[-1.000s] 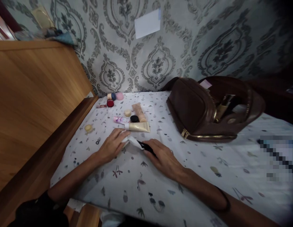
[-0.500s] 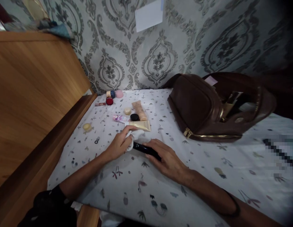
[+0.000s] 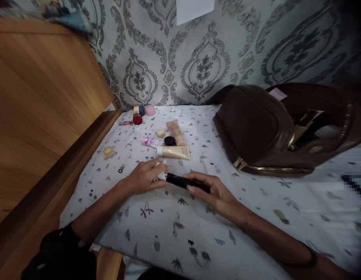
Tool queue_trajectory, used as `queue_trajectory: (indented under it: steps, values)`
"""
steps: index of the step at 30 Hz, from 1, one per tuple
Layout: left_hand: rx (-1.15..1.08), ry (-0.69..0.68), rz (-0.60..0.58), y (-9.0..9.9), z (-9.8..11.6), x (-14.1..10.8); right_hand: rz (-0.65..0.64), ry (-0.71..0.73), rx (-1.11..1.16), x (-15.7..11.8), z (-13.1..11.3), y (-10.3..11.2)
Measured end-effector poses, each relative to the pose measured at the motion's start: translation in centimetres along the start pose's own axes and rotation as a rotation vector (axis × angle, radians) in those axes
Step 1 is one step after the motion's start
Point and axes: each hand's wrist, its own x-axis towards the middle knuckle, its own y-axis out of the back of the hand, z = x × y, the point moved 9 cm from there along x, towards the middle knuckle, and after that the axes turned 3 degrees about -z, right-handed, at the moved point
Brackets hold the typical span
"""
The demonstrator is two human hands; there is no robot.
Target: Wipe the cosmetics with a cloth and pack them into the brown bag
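My right hand [image 3: 215, 194] is closed round a slim black cylindrical object [image 3: 180, 181], held nearly level over the printed sheet. At its left end, my left hand [image 3: 147, 177] grips a crumpled white cloth [image 3: 161, 174], mostly covered by the fingers. Just beyond my hands lie a gold tube [image 3: 176, 152], a beige tube [image 3: 176, 132], a round black item [image 3: 169, 140], a pink and white tube [image 3: 151, 142] and a small cream-coloured jar [image 3: 160, 133].
A brown bag [image 3: 253, 116] stands open at the right. Small jars, including a red one [image 3: 137, 119], sit near the wall. A yellowish round item [image 3: 108, 151] lies at the left, beside a wooden panel [image 3: 46, 89].
The white cloth has bunched into my left hand, so less of it shows. My right hand has shifted slightly right with the black object. The view has tilted, and the bag appears farther right.
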Motion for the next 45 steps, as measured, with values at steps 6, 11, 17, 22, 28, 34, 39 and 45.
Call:
queue_trajectory:
  steps: [6,11,17,22,28,34,39,45]
  values:
    - [-0.088,0.05,0.041,-0.4,0.1,-0.2,-0.042,0.041,-0.049,-0.1,-0.3,-0.5]
    - [-0.396,0.326,0.031,-0.8,-0.8,-0.1,0.049,0.237,-0.293,-0.6,-1.8,-0.5]
    - [-0.696,0.594,0.016,-2.2,-2.2,-0.9,0.123,0.489,-0.498,-1.6,-3.8,-1.2]
    - [-0.918,0.73,0.037,-4.1,-3.1,-1.5,0.184,0.558,-0.592,-2.0,-4.8,-1.5]
    - [-1.066,0.743,0.272,-4.0,-3.1,-1.4,0.236,0.446,-0.5,-1.7,-4.2,-0.7]
    - [-0.932,0.489,0.324,-1.8,-0.6,-0.1,0.228,0.3,-0.428,-1.5,-3.0,-0.8]
    - [-1.095,0.431,0.181,-3.7,1.8,0.6,0.242,0.297,-0.355,-1.6,-3.1,-0.9]
    - [-1.048,0.4,0.188,-3.5,2.3,0.9,0.205,0.373,-0.288,-1.7,-3.8,-1.4]
